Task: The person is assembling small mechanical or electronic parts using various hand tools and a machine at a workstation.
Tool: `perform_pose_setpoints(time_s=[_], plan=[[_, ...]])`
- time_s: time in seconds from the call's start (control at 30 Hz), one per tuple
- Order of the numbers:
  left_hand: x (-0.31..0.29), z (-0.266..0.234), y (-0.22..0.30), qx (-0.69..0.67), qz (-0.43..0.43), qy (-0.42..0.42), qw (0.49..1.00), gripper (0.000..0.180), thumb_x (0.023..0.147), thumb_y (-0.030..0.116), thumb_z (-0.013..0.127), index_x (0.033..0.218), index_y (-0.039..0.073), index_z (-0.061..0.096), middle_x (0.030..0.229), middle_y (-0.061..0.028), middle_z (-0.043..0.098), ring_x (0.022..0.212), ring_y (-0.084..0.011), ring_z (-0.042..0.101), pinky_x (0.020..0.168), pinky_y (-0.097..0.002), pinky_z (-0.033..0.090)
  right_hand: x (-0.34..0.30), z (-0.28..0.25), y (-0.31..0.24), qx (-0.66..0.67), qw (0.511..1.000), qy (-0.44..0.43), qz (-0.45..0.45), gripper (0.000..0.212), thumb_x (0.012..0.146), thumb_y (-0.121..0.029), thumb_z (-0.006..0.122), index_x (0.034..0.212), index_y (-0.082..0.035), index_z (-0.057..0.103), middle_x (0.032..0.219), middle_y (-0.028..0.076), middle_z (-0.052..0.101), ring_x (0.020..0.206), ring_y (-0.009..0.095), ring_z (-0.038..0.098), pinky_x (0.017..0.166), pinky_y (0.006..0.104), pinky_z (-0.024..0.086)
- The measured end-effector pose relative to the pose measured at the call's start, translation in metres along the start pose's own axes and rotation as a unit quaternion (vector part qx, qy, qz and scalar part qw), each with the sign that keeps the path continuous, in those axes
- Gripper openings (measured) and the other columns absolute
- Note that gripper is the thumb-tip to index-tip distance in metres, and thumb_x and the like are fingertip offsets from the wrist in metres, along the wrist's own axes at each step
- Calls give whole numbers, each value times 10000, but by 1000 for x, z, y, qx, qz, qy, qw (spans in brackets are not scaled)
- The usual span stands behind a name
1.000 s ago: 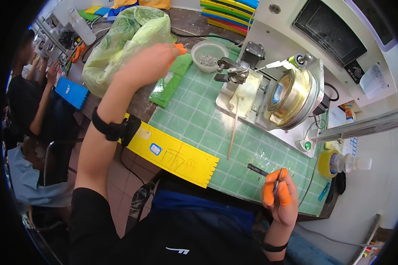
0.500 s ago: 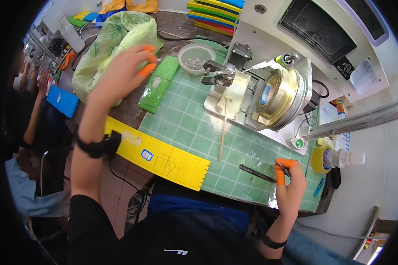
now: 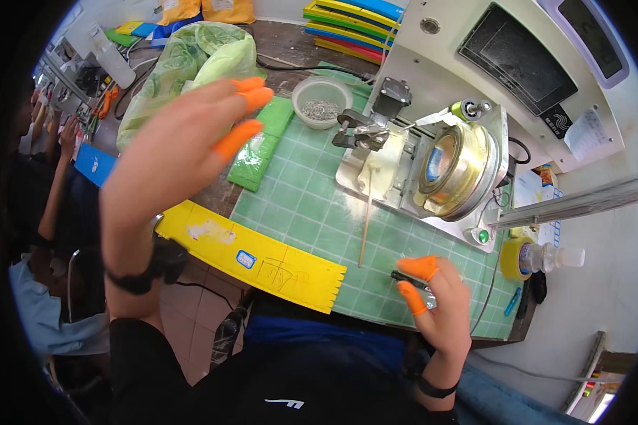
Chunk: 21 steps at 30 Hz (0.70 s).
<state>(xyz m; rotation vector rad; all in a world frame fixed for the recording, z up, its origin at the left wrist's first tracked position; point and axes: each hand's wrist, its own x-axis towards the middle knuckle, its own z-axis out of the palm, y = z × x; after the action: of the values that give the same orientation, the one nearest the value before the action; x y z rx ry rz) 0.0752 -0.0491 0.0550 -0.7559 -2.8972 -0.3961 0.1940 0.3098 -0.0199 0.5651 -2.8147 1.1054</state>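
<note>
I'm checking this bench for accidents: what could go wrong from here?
The open bowl of small metal pieces stands beside the green block; a wide swing of the left hand might spill it.
The yellow toothed strip seems to overhang the desk, so a nudge could drop it.
The thin stick lies near the right hand and might get bumped.

Yellow strip, table's near edge: matt plastic (pale scuffing). Green packet looks glossy plastic. Machine baseplate is smooth metal.
</note>
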Motion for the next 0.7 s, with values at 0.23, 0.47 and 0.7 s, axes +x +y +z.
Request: perform_pose_setpoints(time_s=[0.23,0.47,0.7], plan=[[25,115,-67,109,-26,-79,991,561,1059,354,549,1473,-20,499,1533,-205,514,1373,-404,509,1214,-466,357,0,8,2,2,999,-45,-26,242,835,-66,803,1066,-41,737,931,132,676,832,332,630,743,406,507],[25,95,-71,48,-59,-47,996,474,1042,358,582,1352,-1,578,1400,-208,604,1269,-382,581,1101,-444,448,-2,10,6,1,1000,-16,-18,224,829,-65,804,1044,-47,745,892,124,682,786,327,625,705,401,500],[-31,-12,-34,59,-58,-53,995,175,908,157,713,1012,17,692,1246,-156,687,1091,-376,666,952,-419,518,0,8,7,-1,1000,-18,-13,219,824,-67,809,1032,-48,741,900,122,684,782,321,634,681,397,494]])
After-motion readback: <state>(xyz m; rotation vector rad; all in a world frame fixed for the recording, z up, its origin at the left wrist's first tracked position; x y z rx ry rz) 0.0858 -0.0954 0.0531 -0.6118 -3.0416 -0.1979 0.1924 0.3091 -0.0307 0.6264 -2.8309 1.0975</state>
